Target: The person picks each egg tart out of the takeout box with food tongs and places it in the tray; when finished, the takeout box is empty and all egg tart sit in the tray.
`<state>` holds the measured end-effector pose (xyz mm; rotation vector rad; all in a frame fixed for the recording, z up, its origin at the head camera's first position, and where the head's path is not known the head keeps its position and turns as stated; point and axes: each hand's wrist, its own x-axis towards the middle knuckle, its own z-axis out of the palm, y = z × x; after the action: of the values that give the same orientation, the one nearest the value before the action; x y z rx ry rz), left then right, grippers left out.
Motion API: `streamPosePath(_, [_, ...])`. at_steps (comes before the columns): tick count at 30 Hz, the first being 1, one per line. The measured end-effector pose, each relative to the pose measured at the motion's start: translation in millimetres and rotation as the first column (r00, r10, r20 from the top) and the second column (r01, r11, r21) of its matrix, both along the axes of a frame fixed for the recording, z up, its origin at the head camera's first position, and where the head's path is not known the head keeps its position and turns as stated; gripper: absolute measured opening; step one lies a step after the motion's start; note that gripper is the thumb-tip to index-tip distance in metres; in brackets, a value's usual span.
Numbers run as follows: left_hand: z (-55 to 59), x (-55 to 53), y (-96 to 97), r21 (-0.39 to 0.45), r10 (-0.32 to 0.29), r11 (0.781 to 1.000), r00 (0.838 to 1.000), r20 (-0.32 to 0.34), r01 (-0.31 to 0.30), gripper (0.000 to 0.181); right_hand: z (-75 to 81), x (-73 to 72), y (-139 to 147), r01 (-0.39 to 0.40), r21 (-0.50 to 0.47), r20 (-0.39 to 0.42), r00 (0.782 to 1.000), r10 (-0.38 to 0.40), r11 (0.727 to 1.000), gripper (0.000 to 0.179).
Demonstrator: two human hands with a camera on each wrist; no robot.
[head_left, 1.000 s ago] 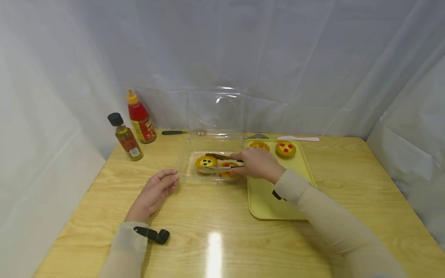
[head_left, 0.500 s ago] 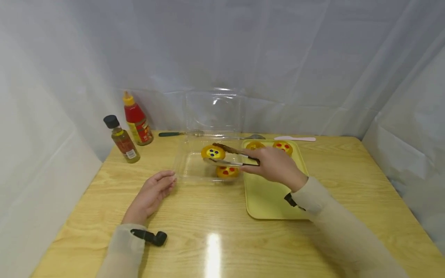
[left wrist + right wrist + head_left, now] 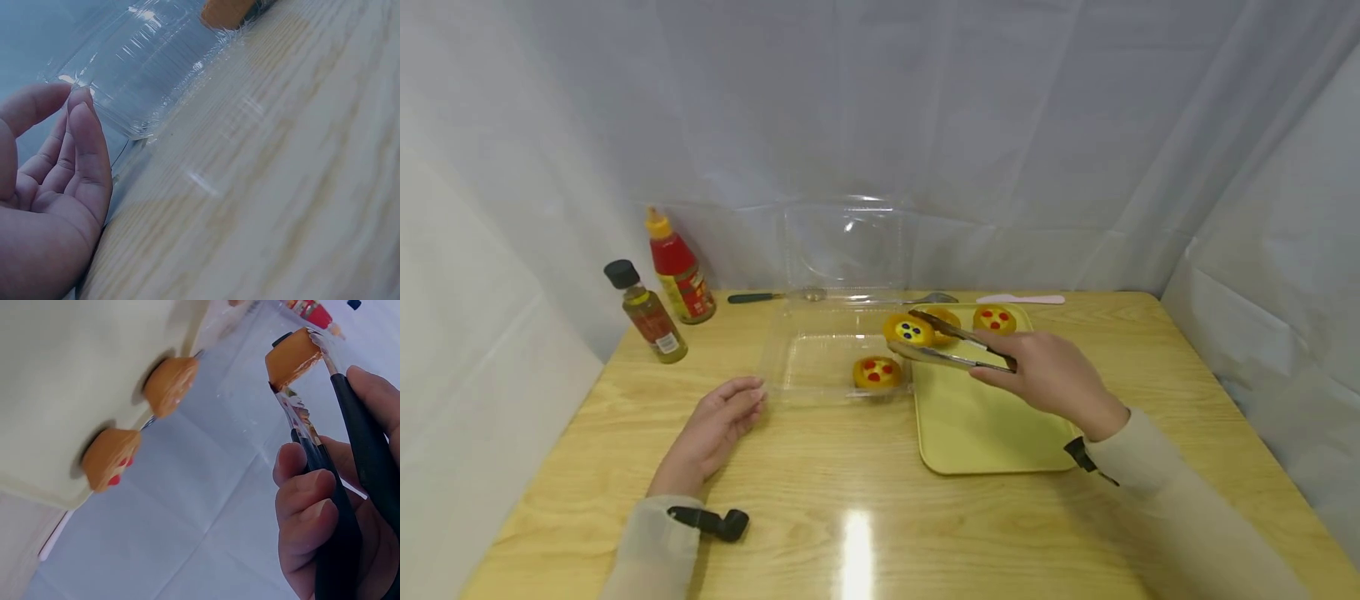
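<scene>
My right hand [image 3: 1052,379] grips a pair of tongs [image 3: 943,358], with dark handles in the right wrist view. Between the tongs' tips is a tart with blue dots [image 3: 910,328], held in the air near the tray's left edge. My left hand [image 3: 718,425] pinches the near left corner of a clear plastic container [image 3: 805,371] between thumb and finger, as the left wrist view shows. One red-dotted tart [image 3: 877,373] sits in the container's near right part. On the yellow tray [image 3: 992,437] are another red-dotted tart [image 3: 994,319] and a partly hidden tart [image 3: 946,317].
A sauce bottle with a yellow cap [image 3: 679,279] and a smaller black-capped bottle [image 3: 651,321] stand at the back left. Along the back edge lie a dark-handled utensil [image 3: 752,297], a fork [image 3: 936,297] and a pink knife [image 3: 1022,299]. The container's lid [image 3: 846,250] stands raised.
My right hand has lifted the blue-dotted tart out of the container with the tongs and carried it right, to the tray's edge. The left hand has stayed at the container's corner.
</scene>
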<state>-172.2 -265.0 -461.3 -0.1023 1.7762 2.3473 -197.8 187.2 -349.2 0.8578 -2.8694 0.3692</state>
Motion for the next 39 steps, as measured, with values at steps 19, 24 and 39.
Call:
streamPosePath(19, [-2.6, 0.1, -0.8, 0.017, 0.006, 1.0, 1.0, -0.013, -0.005, 0.017, -31.0, 5.3, 34.5, 0.082, 0.119, -0.003, 0.997, -0.083, 0.989, 0.064])
streamPosePath(24, [-1.8, 0.2, -0.2, 0.018, 0.001, 1.0, 1.0, -0.013, -0.001, 0.016, -37.0, 3.6, 32.2, 0.079, 0.146, 0.03, 0.996, -0.084, 0.986, 0.063])
streamPosePath(39, [-3.0, -0.1, -1.1, 0.028, -0.013, 0.999, 0.999, -0.042, 0.014, 0.017, -32.4, 12.7, 35.5, 0.115, 0.119, 0.098, 0.987, -0.127, 0.986, 0.063])
